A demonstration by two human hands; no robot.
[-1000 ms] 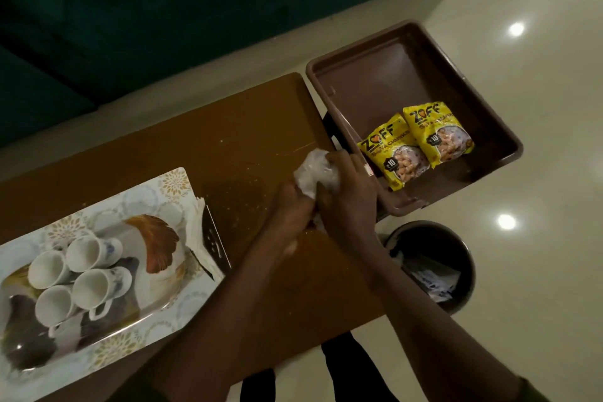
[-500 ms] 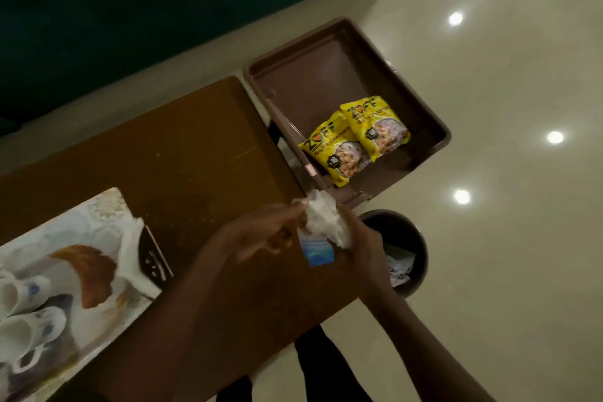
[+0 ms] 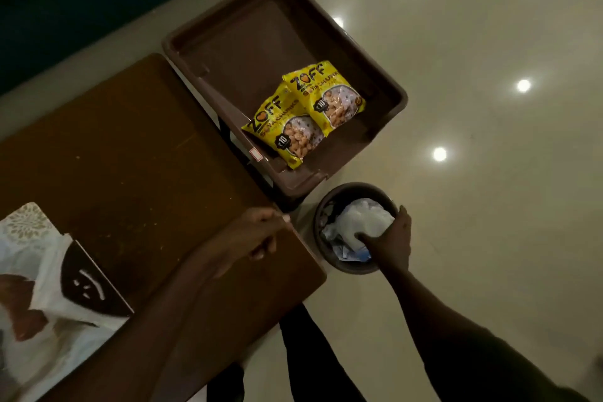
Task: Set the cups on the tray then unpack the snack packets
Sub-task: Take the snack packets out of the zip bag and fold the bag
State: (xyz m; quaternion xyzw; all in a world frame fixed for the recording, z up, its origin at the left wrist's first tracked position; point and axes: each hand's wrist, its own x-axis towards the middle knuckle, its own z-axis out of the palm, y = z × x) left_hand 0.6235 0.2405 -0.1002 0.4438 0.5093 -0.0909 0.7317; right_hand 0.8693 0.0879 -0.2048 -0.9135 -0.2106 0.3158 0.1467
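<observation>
Brown plastic bin (image 3: 182, 42) sits just past the end of the wooden table (image 3: 130, 157), two yellow snack packets (image 3: 306, 111) lying overlapped inside near its front corner. Round wastebasket (image 3: 350, 266) on the floor just in front of the bin. Right hand (image 3: 390, 240) reaches into the wastebasket, grip pinching a crumpled white wrapper (image 3: 360, 217). Left hand (image 3: 257, 233) hovers over the table corner beside the wastebasket, fingers loosely curled, holding nothing. Patterned tray (image 3: 23, 225) on the table, far from the bin, mostly out of frame; cups not visible.
</observation>
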